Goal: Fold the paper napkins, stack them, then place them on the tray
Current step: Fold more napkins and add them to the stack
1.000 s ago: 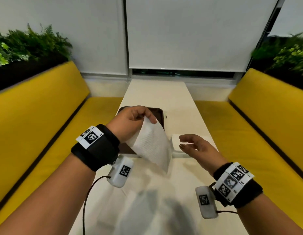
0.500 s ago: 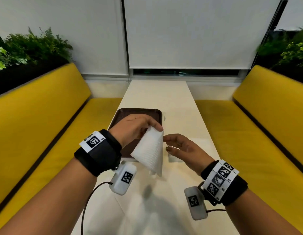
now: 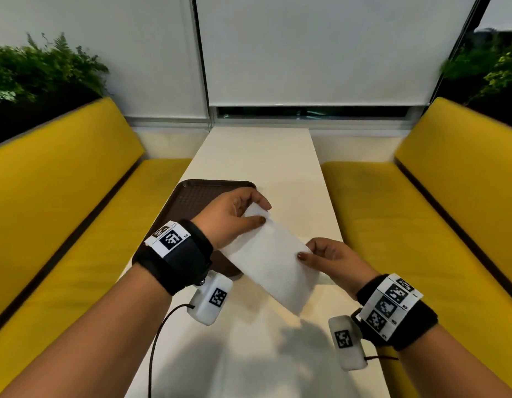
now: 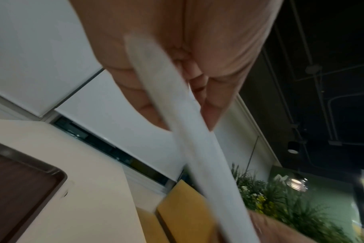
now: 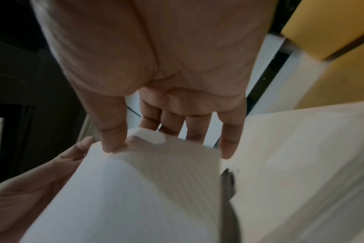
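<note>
A white paper napkin (image 3: 273, 259) is held in the air above the table, stretched between both hands. My left hand (image 3: 237, 218) pinches its far left corner with thumb and fingers. My right hand (image 3: 325, 255) pinches the right edge, thumb on top. The left wrist view has the napkin (image 4: 189, 125) edge-on between the fingers. From the right wrist, the thumb presses on the napkin (image 5: 135, 180). A dark brown tray (image 3: 191, 201) lies on the table behind my left hand, partly hidden by it.
The narrow white table (image 3: 263, 156) runs away from me between two yellow benches (image 3: 65, 202) (image 3: 438, 202). Green plants stand behind both bench backs. White blinds cover the window at the far end.
The napkin hung from my left hand alone; my right hand has come in and taken its right edge. The sheet is now spread out between both hands.
</note>
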### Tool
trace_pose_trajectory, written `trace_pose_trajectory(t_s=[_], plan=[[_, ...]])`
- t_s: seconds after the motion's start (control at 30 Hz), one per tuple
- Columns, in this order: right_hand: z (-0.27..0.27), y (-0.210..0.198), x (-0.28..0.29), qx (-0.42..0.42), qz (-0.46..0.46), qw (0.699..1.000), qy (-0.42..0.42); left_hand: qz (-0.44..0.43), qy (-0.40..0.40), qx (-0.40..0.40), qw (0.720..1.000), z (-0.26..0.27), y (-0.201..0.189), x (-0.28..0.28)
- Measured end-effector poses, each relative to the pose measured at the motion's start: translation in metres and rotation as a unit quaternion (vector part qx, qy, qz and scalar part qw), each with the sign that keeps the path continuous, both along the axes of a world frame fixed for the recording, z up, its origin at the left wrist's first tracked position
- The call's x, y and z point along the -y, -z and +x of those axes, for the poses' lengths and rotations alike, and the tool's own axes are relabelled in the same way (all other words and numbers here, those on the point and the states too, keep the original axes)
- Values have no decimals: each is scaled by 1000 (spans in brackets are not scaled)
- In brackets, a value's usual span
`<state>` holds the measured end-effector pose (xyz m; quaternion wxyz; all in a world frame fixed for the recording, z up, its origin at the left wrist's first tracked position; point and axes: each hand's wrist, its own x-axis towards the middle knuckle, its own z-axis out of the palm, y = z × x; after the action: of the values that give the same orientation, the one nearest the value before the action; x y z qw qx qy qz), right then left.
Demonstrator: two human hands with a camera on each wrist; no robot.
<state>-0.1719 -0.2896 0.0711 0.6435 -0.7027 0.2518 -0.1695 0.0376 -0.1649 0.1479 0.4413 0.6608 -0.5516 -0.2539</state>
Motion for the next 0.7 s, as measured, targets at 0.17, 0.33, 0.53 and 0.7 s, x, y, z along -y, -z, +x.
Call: trace_pose_trajectory(t_s=[0.17, 0.33, 0.53, 0.7], plan=[[-33, 23, 47, -19, 66, 994, 90, -18, -86, -81, 993, -2, 37, 43], [-37, 31, 87, -9, 120, 981, 154, 55, -122, -165, 977, -13, 89, 74], [-30, 48, 121, -51, 191, 963, 184, 49, -230, -201, 951, -13, 125, 97], [-11, 63, 132, -105, 143, 961, 211, 86, -295, -131, 943, -12, 148, 100]])
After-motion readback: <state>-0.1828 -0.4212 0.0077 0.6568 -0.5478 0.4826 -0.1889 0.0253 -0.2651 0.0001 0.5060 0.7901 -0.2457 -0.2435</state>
